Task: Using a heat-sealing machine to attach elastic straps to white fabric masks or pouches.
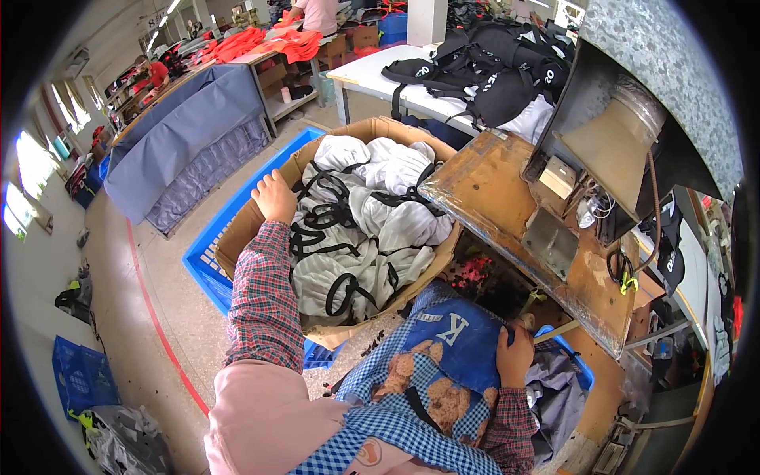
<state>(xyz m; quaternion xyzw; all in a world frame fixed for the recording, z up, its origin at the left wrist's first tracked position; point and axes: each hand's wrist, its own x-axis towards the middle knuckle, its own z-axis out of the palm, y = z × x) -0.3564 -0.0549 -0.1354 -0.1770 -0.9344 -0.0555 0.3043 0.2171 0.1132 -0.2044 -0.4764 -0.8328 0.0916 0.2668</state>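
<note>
My left hand is closed over the left rim of a cardboard box, fingers curled across the edge. The box stands in front of me, just left of a worn wooden bench, heaped with white and pale grey fabric pieces trimmed with black straps; I can make out no lettering on them. A blue plastic crate shows along the box's left side, though I cannot tell whether the box sits inside it. My right hand is lower, against the right side of my apron and near the wooden bench's edge, its fingers bent; I cannot tell whether it grips anything. The apron carries printed bears, and its blue panel bears a large white letter with a small line of print beside it. Below my right hand, grey cloth lies in a blue tub. Ahead, a white bench holds a pile of black pieces, several marked in bold white lettering, and a similar black piece with white characters hangs at my right. Orange-red fabric covers a farther bench, and a dark wall marking beyond is too small for me to read.
</note>
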